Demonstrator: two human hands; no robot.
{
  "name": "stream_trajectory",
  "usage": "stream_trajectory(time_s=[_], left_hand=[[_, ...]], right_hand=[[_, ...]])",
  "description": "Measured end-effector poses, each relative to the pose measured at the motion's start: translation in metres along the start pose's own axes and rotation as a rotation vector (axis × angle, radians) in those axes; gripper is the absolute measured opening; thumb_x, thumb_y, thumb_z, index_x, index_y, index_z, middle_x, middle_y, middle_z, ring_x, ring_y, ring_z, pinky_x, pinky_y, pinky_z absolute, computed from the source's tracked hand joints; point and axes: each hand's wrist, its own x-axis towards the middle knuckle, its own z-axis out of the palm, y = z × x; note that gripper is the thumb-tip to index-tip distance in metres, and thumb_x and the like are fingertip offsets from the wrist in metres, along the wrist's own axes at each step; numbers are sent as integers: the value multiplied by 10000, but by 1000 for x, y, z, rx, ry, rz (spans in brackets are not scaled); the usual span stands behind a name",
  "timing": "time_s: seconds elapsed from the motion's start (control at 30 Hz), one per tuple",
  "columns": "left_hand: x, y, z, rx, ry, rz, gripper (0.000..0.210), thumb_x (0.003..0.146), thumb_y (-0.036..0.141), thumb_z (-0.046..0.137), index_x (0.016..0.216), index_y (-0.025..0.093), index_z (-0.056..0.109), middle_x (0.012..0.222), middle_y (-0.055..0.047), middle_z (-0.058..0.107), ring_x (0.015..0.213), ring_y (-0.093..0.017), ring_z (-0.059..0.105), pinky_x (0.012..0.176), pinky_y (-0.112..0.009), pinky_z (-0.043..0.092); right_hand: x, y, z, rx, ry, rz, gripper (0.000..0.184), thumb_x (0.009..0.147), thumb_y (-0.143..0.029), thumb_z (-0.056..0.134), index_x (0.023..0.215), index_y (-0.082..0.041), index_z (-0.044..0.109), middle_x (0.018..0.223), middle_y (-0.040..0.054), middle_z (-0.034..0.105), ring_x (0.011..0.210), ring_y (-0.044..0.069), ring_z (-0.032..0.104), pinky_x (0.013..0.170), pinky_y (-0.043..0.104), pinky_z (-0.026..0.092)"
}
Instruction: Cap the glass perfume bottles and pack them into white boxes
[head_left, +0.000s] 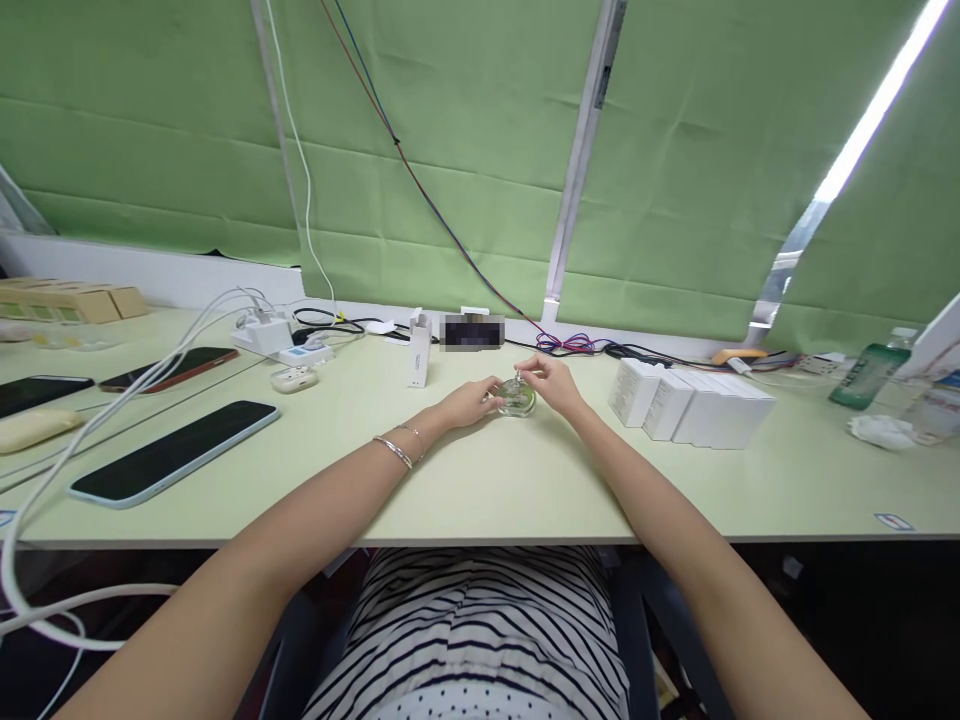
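A small round glass perfume bottle (pixel 517 398) with a greenish tint stands on the pale table in front of me. My left hand (pixel 474 402) grips its left side between thumb and fingers. At the top of the bottle, the fingertips of my right hand (pixel 553 384) pinch the small neck or nozzle; the exact part is hidden by the fingers. Behind and to the left, a narrow white box (pixel 418 352) stands upright with its top flap apparently up. To the right of my hands, several white boxes (pixel 694 405) stand side by side in a row.
On the left lie a large phone (pixel 180 452), a white earbud case (pixel 294 379) and a power strip with chargers (pixel 262 332). White cables (pixel 97 420) loop over the table's left part. A green bottle (pixel 874 372) leans at the far right. Cables (pixel 570 343) run along the back.
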Motion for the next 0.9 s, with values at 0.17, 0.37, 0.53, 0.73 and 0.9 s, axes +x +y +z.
stream_trajectory(time_s=[0.17,0.37,0.53,0.73,0.9], left_hand=[[1,-2,1,8,0,-1,363,854,415,392,1138,203,470,1029,-56,636,895,-224,596,771,-315,429],[3,-6,4,6,2,-7,343,850,416,395,1108,206,479,1005,-46,640,887,-218,601,771,-309,431],[2,-5,3,-3,-4,-5,342,853,419,389,1115,215,470,1008,-39,641,888,-212,601,770,-302,430],[0,-1,0,7,-9,-7,339,855,407,380,1112,206,471,992,-48,647,865,-215,603,742,-297,429],[-2,2,-2,14,-11,-21,343,853,411,378,1109,205,476,981,-48,649,863,-219,604,737,-297,429]], right_hand=[[3,-7,-3,-72,-26,4,40,701,-190,550,712,-172,584,790,42,683,744,156,631,739,350,517],[5,-11,-4,-135,-54,-10,34,698,-172,543,710,-170,575,760,40,674,716,153,627,724,332,508],[6,-13,-6,-180,-77,-15,22,696,-159,547,699,-174,562,747,27,666,710,147,626,700,305,499],[6,-16,-6,-237,-93,-57,46,704,-134,532,711,-168,561,732,23,649,691,139,608,693,295,481],[4,-18,-1,-275,-96,-119,130,720,-120,499,798,-174,588,767,22,631,706,139,586,730,303,468]])
